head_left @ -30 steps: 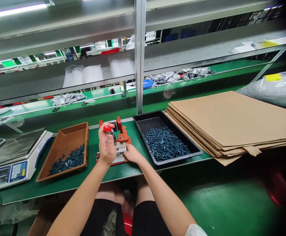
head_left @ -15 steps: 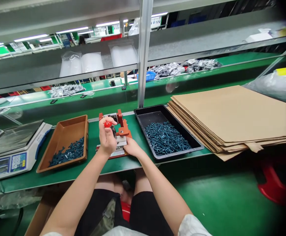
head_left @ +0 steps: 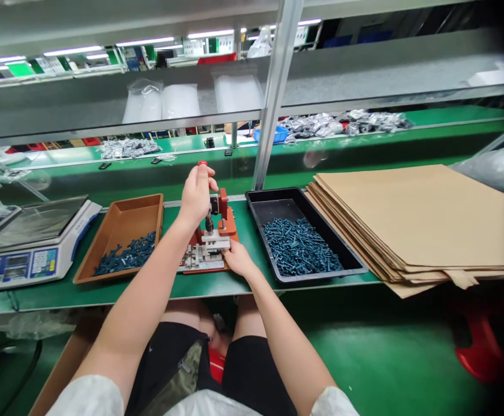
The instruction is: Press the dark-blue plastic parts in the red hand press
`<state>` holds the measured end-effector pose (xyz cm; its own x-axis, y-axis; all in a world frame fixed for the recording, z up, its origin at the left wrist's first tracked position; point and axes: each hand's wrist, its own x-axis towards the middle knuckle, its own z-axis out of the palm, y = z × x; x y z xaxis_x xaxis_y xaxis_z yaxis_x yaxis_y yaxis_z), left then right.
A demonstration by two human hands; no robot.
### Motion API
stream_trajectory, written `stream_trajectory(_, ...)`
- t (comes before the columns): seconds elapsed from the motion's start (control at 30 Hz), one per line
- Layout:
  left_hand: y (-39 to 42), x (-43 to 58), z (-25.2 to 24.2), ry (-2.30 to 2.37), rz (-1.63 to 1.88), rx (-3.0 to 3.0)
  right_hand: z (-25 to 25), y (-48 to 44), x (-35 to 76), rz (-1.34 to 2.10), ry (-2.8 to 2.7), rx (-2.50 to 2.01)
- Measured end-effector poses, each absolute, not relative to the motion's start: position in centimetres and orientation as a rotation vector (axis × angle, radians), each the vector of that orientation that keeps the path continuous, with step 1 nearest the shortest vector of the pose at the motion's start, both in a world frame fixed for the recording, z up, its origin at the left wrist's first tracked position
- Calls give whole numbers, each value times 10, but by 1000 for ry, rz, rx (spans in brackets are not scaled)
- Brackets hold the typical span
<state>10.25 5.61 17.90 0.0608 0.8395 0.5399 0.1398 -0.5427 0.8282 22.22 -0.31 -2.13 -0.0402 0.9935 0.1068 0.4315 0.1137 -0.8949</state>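
Note:
My left hand point(head_left: 197, 195) is closed around the upright lever handle of a small hand press, with its red knob point(head_left: 202, 163) showing above the fingers. The hand press point(head_left: 217, 245) has orange-red brackets and silver metal blocks and stands on the green bench. At the right front side of its metal blocks is my right hand point(head_left: 238, 259), fingers closed and tips partly hidden; what they hold, if anything, cannot be made out. Left of the press a brown tray point(head_left: 137, 208) holds small dark blue plastic parts point(head_left: 126, 254). On the right, a black tray point(head_left: 273, 205) contains a heap of similar slim parts point(head_left: 301, 247).
A weighing scale point(head_left: 35, 237) stands at the far left. Stacked brown cardboard sheets point(head_left: 420, 216) lie right of the black tray. A metal post point(head_left: 273, 98) rises behind the bench, and a shelf point(head_left: 82, 104) with white plastic bags point(head_left: 180, 101) spans the back.
My left hand has risen with the lever, which now stands upright, uncovering more of the press. My right hand stays at the press's right side. The camera view has shifted slightly.

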Motion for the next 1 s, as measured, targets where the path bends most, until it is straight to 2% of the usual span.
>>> stream_trajectory(0.1, 42, 82, 155, 1127, 1699, 1833, -28, -8, 222, 793, -1607, -1321)
stream_trajectory(0.2, 16, 45, 100, 1345, 1845, 1952, -33, -13, 224, 703, -1642, -1097)
stream_trajectory(0.33, 1, 4, 15, 1603, 1414, 2116, -35, -15, 225, 684, -1672, -1065)
stream_trajectory(0.43, 6, -6, -25, 1614, 1168, 1933, -35, -15, 219, 677, -1688, -1166)
stream_trajectory(0.63, 23, -5, -39, 1534, 1297, 1352, -34, -6, 201, 703, -1643, -1384)
stream_trajectory(0.77, 13, -2, -37, 1490, 1348, 1258, -28, 1, 200, 685, -1605, -1375)
stream_trajectory(0.93, -72, -13, -43, 1550, 1422, 1644, -29, -36, 203, 357, -1523, -1465)
stream_trajectory(1.0, -121, -19, -48, 1461, 1344, 1687, -39, -71, 194, 308, -1518, -1457)
